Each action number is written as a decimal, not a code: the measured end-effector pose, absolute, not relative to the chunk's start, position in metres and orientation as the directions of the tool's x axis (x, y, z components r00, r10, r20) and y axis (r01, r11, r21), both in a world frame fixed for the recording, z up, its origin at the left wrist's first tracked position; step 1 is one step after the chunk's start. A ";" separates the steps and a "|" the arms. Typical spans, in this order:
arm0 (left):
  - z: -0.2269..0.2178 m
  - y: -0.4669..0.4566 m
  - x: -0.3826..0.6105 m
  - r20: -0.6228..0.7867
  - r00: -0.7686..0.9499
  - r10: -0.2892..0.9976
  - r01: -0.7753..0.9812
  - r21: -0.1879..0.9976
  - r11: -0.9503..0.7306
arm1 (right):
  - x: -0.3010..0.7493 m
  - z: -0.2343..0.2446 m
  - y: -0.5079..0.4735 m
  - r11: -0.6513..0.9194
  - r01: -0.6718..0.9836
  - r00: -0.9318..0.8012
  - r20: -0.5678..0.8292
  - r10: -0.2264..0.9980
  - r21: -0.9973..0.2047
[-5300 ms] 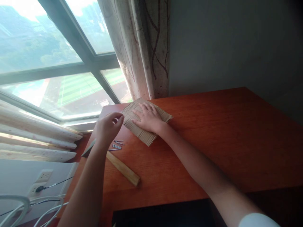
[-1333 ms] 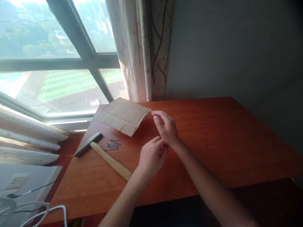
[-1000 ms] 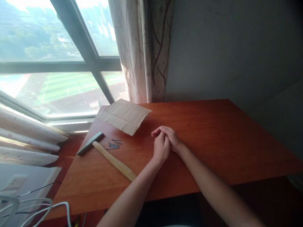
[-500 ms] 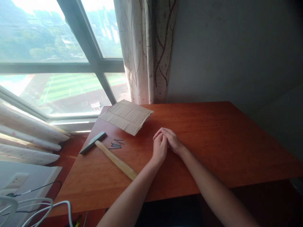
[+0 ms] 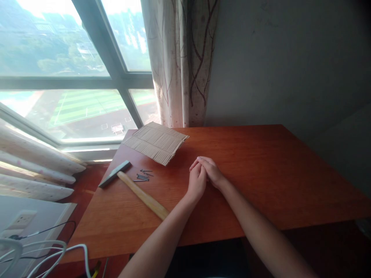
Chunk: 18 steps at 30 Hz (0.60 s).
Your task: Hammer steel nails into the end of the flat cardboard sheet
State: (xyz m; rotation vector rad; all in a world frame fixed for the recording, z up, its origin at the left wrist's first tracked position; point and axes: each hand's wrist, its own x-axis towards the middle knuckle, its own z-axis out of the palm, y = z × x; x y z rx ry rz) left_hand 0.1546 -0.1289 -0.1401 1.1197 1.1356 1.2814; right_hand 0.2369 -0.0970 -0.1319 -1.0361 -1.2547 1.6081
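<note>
My left hand (image 5: 197, 180) and my right hand (image 5: 212, 170) are clasped together above the middle of the wooden table (image 5: 269, 170). Both are closed, the right fingers lying over the left ones, and no object shows between them. To their left lies a hammer with a grey metal head (image 5: 115, 174) and a pale wooden handle (image 5: 143, 196); my left forearm covers the handle's end. Several dark nails (image 5: 142, 177) are in a loose pile beside the hammer head. Behind them, a piece of corrugated cardboard (image 5: 158, 142) rests with its near edge raised off the tabletop.
A window (image 5: 87, 83) and a patterned curtain (image 5: 179, 65) stand beyond the table's far left. White cables (image 5: 82, 247) loop near the front left corner, below a wall socket (image 5: 23, 220). A grey wall (image 5: 284, 65) rises behind the table.
The view has shifted very slightly. My hands stay clasped in the same place, and the hammer, nails and cardboard have not moved on the table.
</note>
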 end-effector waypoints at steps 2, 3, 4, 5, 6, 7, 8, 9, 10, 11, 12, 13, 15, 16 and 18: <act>-0.140 -0.129 0.154 0.003 -0.019 1.000 -0.113 0.994 -0.005 | 0.237 -0.131 -0.097 -0.158 -0.113 -0.319 -0.115 0.941 -0.981; -0.140 -0.129 0.154 0.002 -0.018 1.000 -0.113 0.994 -0.004 | 0.237 -0.131 -0.097 -0.158 -0.110 -0.321 -0.116 0.940 -0.981; -0.140 -0.129 0.154 0.000 -0.017 1.000 -0.114 0.993 -0.002 | 0.237 -0.131 -0.097 -0.158 -0.108 -0.322 -0.116 0.940 -0.982; -0.140 -0.129 0.154 -0.001 -0.015 1.000 -0.116 0.993 -0.001 | 0.237 -0.130 -0.098 -0.157 -0.106 -0.322 -0.115 0.940 -0.982; -0.140 -0.129 0.154 -0.002 -0.013 1.000 -0.118 0.993 0.001 | 0.237 -0.130 -0.098 -0.156 -0.105 -0.321 -0.115 0.940 -0.982; -0.140 -0.129 0.154 -0.004 -0.011 1.000 -0.120 0.993 0.002 | 0.237 -0.130 -0.098 -0.155 -0.104 -0.319 -0.114 0.941 -0.982; -0.140 -0.129 0.154 -0.005 -0.010 1.000 -0.122 0.993 0.004 | 0.237 -0.131 -0.098 -0.154 -0.104 -0.317 -0.114 0.942 -0.983; -0.139 -0.129 0.154 -0.006 -0.009 1.000 -0.124 0.992 0.005 | 0.237 -0.131 -0.098 -0.153 -0.103 -0.315 -0.114 0.942 -0.983; -0.139 -0.129 0.154 -0.007 -0.009 1.000 -0.125 0.992 0.006 | 0.237 -0.131 -0.098 -0.152 -0.102 -0.313 -0.113 0.943 -0.983; -0.138 -0.129 0.154 -0.008 -0.008 1.000 -0.127 0.992 0.007 | 0.237 -0.131 -0.097 -0.151 -0.102 -0.312 -0.113 0.943 -0.983; -0.138 -0.129 0.154 -0.008 -0.008 1.000 -0.128 0.992 0.007 | 0.237 -0.131 -0.097 -0.151 -0.102 -0.310 -0.113 0.944 -0.983; -0.138 -0.129 0.155 -0.009 -0.008 1.000 -0.128 0.992 0.008 | 0.237 -0.131 -0.097 -0.150 -0.103 -0.307 -0.112 0.945 -0.983; -0.137 -0.129 0.155 -0.010 -0.008 1.000 -0.130 0.992 0.009 | 0.237 -0.131 -0.097 -0.149 -0.103 -0.303 -0.112 0.946 -0.983; -0.137 -0.129 0.155 -0.011 -0.008 1.000 -0.130 0.991 0.010 | 0.237 -0.131 -0.097 -0.150 -0.104 -0.301 -0.112 0.947 -0.983; -0.138 -0.129 0.155 -0.013 -0.007 1.000 -0.132 0.991 0.012 | 0.237 -0.131 -0.097 -0.150 -0.104 -0.299 -0.113 0.947 -0.983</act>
